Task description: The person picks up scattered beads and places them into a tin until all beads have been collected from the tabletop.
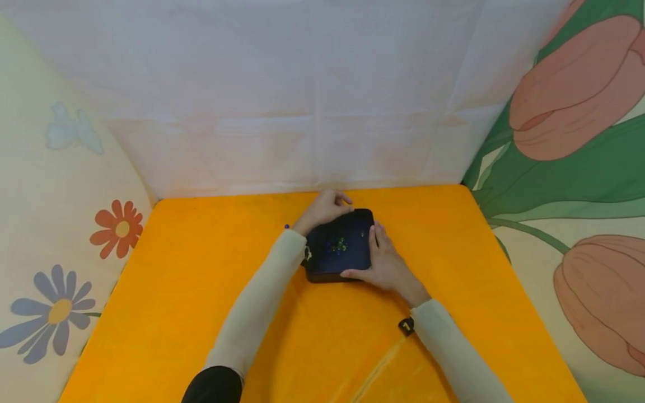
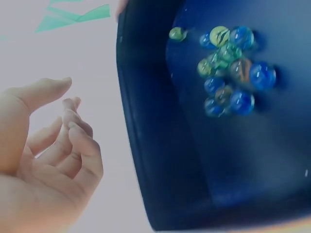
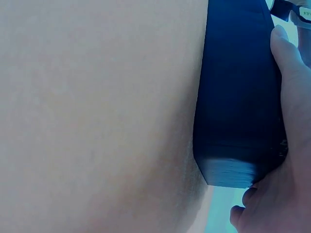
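A dark blue open box (image 1: 359,258) with rounded corners sits on the yellow-orange table. Clustered on its floor are several glass marbles (image 2: 242,102), blue, green and brownish. One small yellow-green marble (image 2: 176,34) lies apart from the cluster. My right hand (image 1: 387,262) grips the box at its right side, thumb along the near wall and fingers against the right wall. Over the far left edge of the box is my left hand (image 1: 326,209). In the left wrist view its fingers curl loosely beside the box wall, with a gap between thumb and forefinger and nothing visible between them.
The yellow-orange cloth (image 1: 201,268) covers the table around the box. A small blue round thing (image 1: 287,226) shows just left of my left wrist. Behind the table hangs a white sheet (image 1: 312,112), and flower-printed panels (image 1: 554,212) stand at both sides.
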`<state>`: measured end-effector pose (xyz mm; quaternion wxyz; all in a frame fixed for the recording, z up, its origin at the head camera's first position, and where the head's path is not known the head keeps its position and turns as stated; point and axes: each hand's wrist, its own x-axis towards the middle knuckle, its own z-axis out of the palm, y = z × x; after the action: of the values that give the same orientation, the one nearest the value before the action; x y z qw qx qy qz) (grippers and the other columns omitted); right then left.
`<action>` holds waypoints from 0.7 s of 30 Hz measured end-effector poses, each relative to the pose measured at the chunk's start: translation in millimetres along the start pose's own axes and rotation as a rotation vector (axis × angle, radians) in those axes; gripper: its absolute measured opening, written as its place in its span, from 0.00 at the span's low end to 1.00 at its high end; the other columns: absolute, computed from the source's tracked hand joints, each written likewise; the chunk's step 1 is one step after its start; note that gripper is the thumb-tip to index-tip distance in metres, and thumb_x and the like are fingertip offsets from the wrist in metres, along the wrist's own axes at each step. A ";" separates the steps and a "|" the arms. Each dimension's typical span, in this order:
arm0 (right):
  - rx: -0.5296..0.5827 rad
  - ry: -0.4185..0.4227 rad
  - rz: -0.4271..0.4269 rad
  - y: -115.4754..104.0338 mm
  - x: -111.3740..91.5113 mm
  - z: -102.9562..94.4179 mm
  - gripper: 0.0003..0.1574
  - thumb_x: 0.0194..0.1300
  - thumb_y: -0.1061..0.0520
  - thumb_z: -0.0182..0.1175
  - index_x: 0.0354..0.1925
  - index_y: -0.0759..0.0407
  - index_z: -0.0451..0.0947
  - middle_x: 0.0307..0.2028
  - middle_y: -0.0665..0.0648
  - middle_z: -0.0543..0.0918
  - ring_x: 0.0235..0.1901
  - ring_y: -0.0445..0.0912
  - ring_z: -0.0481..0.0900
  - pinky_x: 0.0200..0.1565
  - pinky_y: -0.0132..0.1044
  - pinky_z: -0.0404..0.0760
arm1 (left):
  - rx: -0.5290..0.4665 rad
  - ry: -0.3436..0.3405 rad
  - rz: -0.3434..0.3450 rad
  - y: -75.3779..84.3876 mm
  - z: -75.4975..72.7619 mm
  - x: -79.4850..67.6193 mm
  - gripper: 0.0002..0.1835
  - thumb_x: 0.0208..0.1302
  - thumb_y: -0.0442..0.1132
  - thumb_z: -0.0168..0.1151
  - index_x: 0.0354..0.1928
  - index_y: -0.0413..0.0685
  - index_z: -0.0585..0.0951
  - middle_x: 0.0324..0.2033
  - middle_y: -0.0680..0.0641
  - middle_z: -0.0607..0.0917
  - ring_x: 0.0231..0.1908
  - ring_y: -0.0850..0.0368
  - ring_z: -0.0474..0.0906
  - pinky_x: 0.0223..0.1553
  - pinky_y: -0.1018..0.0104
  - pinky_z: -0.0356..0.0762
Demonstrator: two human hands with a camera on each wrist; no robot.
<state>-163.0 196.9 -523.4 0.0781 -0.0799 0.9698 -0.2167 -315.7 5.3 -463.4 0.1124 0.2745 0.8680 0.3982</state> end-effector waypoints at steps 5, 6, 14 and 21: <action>-0.002 0.004 -0.002 1.1 0.2 1.0 0.91 0.52 0.09 0.60 0.84 0.62 0.29 0.85 0.62 0.26 0.85 0.62 0.36 0.78 0.61 0.62 | 0.001 -0.004 0.002 -0.5 -12.5 -7.6 0.16 0.73 0.44 0.67 0.54 0.40 0.88 0.48 0.40 0.88 0.42 0.48 0.83 0.46 0.56 0.84; -0.004 0.006 -0.001 1.4 0.3 1.3 0.91 0.51 0.09 0.59 0.84 0.62 0.29 0.85 0.62 0.26 0.85 0.62 0.37 0.78 0.61 0.62 | 0.003 0.000 0.002 -1.5 -14.7 -9.2 0.16 0.73 0.44 0.67 0.53 0.40 0.88 0.48 0.40 0.88 0.42 0.48 0.83 0.46 0.56 0.83; -0.011 0.003 0.011 1.0 1.7 3.5 0.92 0.50 0.08 0.58 0.84 0.61 0.29 0.85 0.62 0.25 0.85 0.62 0.37 0.77 0.60 0.64 | 0.012 0.040 -0.033 -22.9 -31.0 -26.9 0.13 0.74 0.45 0.66 0.48 0.42 0.88 0.42 0.41 0.87 0.37 0.49 0.81 0.41 0.58 0.81; -0.012 0.001 0.013 -0.1 1.6 3.3 0.92 0.50 0.07 0.57 0.84 0.62 0.30 0.85 0.61 0.25 0.85 0.62 0.37 0.78 0.60 0.63 | 0.017 0.060 -0.104 -48.0 -41.9 -43.1 0.13 0.76 0.45 0.64 0.50 0.44 0.87 0.40 0.42 0.87 0.37 0.50 0.79 0.36 0.62 0.77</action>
<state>-163.9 195.2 -526.6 0.0784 -0.0740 0.9716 -0.2106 -316.1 -71.1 -473.0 0.1047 0.2179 0.8874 0.3924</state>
